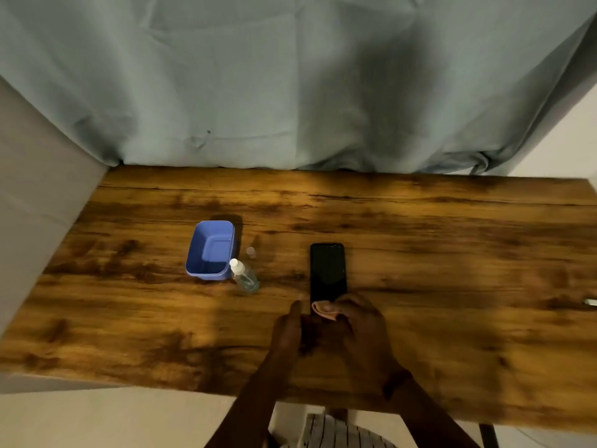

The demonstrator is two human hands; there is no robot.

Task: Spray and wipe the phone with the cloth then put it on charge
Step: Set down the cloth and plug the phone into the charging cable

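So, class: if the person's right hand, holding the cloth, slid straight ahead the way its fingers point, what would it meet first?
The phone. The right hand presses the cloth at the phone's near end, fingers pointing away from the person and slightly left, so it would likely travel along the dark screen. Beyond that lies bare table.

Looks domestic, a room at home. Wood-grain worktop (420, 240) pushed up against a creased grey-green curtain (290, 76); plain pale walls either side. Household bits on top: blue plastic tub (211, 250), small clear spray bottle (244, 275), phone (328, 271). No lab or shop fittings visible.
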